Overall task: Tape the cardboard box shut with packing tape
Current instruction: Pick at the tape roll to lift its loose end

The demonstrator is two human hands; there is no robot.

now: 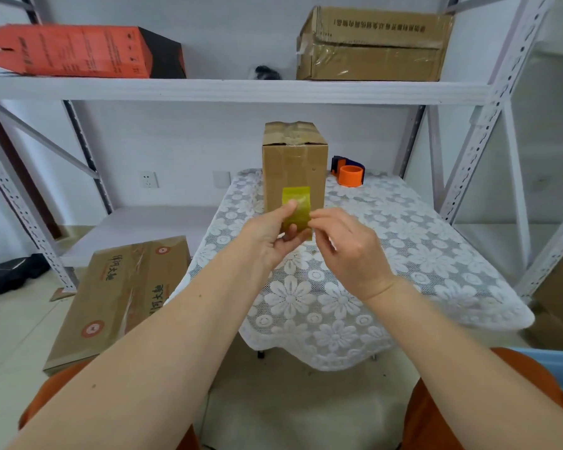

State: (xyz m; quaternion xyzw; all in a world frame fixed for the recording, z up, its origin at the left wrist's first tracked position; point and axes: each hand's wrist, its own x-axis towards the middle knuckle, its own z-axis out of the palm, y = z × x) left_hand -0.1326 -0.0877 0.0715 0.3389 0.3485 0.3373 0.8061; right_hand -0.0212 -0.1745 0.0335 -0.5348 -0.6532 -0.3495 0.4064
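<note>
Head view. Cardboard box (294, 165): upright on tabletop (403, 228), long axis vertical, directly beyond both hands. Tape roll (295, 207): held before the box. Left hand (273, 238) closed around roll; right hand (348, 245) pinches its edge, equally near.

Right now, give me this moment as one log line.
tape: held by both hands | left hand grips | right hand picks edge | box: upright on table
</note>
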